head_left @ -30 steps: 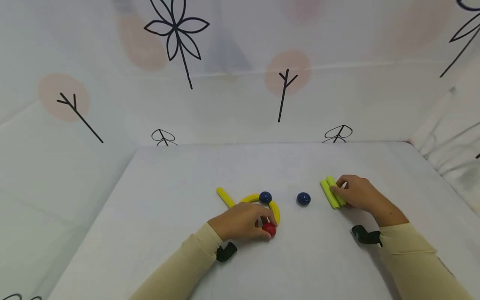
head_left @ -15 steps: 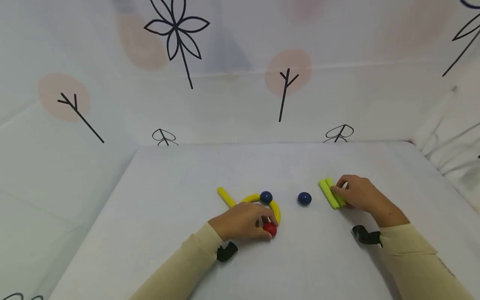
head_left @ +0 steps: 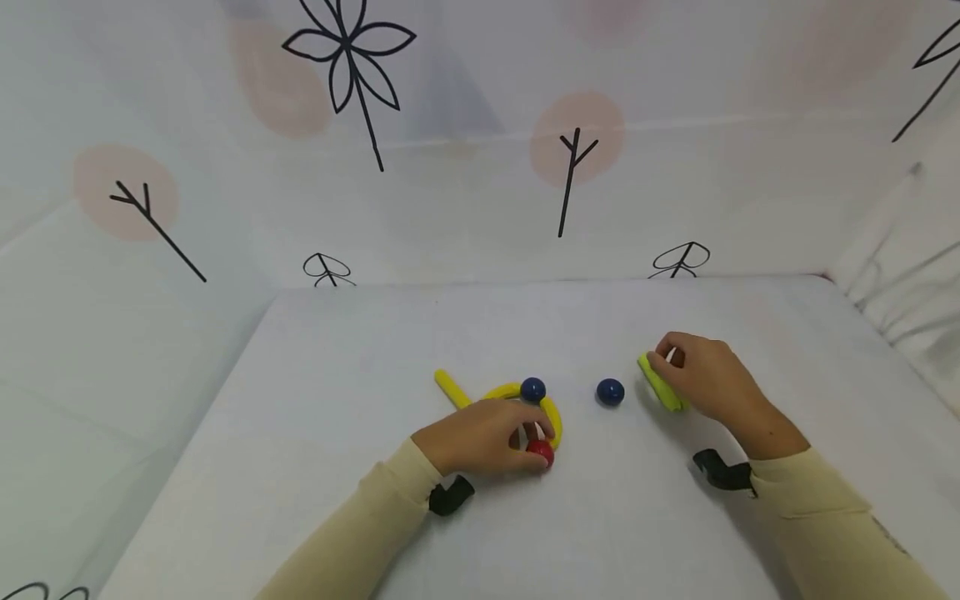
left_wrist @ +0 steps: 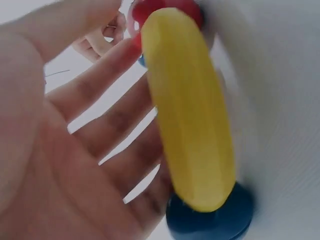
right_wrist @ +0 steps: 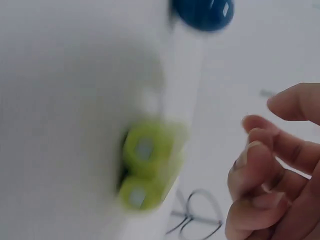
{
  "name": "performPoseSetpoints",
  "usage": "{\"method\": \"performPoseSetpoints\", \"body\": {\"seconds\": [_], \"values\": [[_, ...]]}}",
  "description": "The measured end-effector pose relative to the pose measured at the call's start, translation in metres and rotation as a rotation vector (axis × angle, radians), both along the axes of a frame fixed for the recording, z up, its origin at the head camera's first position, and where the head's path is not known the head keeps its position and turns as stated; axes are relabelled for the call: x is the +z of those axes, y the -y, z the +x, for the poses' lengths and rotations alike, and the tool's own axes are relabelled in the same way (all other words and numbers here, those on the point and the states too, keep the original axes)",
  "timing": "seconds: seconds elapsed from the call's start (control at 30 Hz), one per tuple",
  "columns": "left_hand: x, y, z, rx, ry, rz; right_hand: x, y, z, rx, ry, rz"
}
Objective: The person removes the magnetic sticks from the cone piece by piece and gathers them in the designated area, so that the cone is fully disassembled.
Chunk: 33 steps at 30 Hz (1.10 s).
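- The red ball (head_left: 541, 454) rests on the white tabletop (head_left: 600, 525) and serves as the landmark here.
- The left hand (head_left: 480, 437) is at the red ball, pinching it between thumb and forefinger; its other fingers stretch behind a curved yellow piece.
- That right-hand curved yellow piece (head_left: 552, 419) runs from the red ball away from the person.
- At its far end, beyond the red ball, sits the nearer blue ball (head_left: 533, 389), touching the yellow piece.
- The left-hand curved yellow piece (head_left: 501, 392) lies beyond the red ball and to its left, reaching the same blue ball and partly covered by the left hand.
- A straight yellow stick (head_left: 452, 388) slants well to the left of the red ball and farther off.
- The other blue ball (head_left: 611, 392) stands apart, to the right of the red ball and beyond it.
- Two lime-green sticks (head_left: 660, 387) lie side by side well to the red ball's right, past that blue ball.
- The right hand (head_left: 708, 375), also well right of the red ball, hangs over the sticks with fingers loosely bent and grasping nothing; the wrist view blurs the sticks, but the fingertips seem clear of them.
- Beyond the red ball rises a pale backdrop (head_left: 465, 225) with black plant drawings.
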<state>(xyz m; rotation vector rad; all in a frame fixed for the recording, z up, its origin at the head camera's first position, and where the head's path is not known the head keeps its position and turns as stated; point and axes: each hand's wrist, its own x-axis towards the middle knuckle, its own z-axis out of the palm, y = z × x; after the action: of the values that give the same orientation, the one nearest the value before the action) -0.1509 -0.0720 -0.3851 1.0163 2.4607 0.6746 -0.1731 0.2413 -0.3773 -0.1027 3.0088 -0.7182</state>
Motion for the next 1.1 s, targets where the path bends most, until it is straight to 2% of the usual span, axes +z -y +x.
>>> {"method": "performPoseSetpoints", "body": {"seconds": [0.07,0.2,0.3,0.47,0.6,0.73,0.93,1.1], "values": [[0.004,0.001,0.000,0.051,-0.034,0.011,0.004,0.012,0.006,0.030,-0.030,-0.043],[0.011,0.005,-0.001,0.176,-0.184,-0.042,0.004,0.036,0.020,0.115,-0.018,-0.178],[0.013,0.009,-0.003,0.261,-0.292,-0.153,0.000,0.052,0.028,0.175,0.042,-0.252],[0.015,0.011,-0.003,0.349,-0.351,-0.358,-0.005,0.072,0.036,0.272,0.132,-0.240],[0.015,0.012,0.000,0.347,-0.377,-0.456,-0.009,0.081,0.039,0.336,0.204,-0.238],[0.013,0.011,0.002,0.322,-0.401,-0.494,-0.010,0.083,0.040,0.355,0.226,-0.236],[0.011,0.011,0.002,0.297,-0.422,-0.450,-0.008,0.082,0.037,0.329,0.125,-0.197],[0.012,0.010,0.002,0.277,-0.421,-0.398,-0.008,0.082,0.037,0.299,0.046,-0.207]]}}
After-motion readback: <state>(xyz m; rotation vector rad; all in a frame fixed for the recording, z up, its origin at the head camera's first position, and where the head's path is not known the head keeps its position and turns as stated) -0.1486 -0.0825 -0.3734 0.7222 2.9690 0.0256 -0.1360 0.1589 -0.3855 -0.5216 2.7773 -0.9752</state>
